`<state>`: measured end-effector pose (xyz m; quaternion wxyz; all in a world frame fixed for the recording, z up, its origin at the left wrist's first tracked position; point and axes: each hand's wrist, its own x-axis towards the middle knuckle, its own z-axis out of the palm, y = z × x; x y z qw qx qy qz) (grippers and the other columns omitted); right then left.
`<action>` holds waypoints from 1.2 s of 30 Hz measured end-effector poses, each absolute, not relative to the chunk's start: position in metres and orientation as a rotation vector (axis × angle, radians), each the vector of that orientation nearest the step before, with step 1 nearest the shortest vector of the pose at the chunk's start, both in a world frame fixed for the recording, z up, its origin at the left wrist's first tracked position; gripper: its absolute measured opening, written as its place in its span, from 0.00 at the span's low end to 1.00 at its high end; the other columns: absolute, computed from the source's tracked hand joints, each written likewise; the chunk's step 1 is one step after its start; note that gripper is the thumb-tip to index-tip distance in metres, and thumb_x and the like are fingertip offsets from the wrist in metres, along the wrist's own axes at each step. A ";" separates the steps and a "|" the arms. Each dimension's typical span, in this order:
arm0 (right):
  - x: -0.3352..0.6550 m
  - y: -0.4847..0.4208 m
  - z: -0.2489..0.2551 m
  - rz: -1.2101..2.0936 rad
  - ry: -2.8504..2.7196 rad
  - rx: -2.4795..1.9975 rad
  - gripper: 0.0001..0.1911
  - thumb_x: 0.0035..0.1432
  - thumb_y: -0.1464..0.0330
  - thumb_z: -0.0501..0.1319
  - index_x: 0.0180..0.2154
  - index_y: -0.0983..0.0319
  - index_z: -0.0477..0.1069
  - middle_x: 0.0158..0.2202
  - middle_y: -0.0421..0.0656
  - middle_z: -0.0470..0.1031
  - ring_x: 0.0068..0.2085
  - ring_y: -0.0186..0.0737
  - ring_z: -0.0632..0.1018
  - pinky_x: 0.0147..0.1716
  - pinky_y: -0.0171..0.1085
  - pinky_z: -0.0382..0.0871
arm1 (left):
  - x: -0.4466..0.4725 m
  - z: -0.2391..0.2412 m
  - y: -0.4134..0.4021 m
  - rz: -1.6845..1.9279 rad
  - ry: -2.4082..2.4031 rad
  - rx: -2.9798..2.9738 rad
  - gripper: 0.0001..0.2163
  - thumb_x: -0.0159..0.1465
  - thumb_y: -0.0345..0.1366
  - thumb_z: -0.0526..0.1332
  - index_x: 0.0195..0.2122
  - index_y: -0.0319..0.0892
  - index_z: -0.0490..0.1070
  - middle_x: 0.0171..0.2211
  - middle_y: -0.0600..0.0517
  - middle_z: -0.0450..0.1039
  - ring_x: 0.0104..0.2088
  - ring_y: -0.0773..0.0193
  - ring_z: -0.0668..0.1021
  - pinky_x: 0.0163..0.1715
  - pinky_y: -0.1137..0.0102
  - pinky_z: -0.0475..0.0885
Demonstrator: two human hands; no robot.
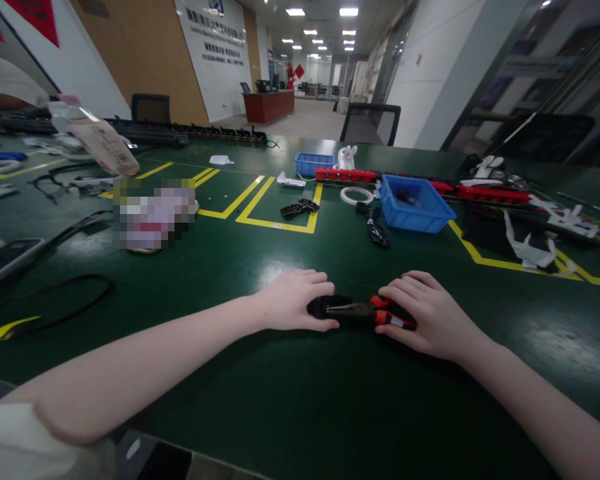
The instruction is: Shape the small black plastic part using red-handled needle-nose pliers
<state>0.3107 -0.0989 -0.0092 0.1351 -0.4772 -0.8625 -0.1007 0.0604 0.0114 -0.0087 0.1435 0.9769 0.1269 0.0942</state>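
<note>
My right hand (430, 313) is closed round the red-and-black handles of a pair of needle-nose pliers (375, 311) lying low over the green table (300, 400). The pliers' thin jaws point left into a small black part (325, 307). My left hand (293, 300) is curled over that black part and holds it against the table. Both hands sit close together near the table's front middle.
A blue bin (415, 207) stands behind my right hand, with black parts (377, 230) beside it and a white ring (357, 195). Red strips (480, 192), a small blue tray (313, 163), white scraps and yellow floor-tape lines lie further back. Black cables (55, 300) and a device (5, 257) lie left.
</note>
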 end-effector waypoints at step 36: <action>0.313 -0.100 -0.008 -0.099 -2.480 -1.465 0.19 0.57 0.56 0.58 0.42 0.64 0.68 0.37 0.49 0.73 0.35 0.42 0.74 0.32 0.41 0.71 | 0.061 -0.008 0.010 0.249 0.380 2.816 0.16 0.61 0.51 0.58 0.33 0.41 0.66 0.31 0.54 0.66 0.31 0.65 0.69 0.28 0.72 0.60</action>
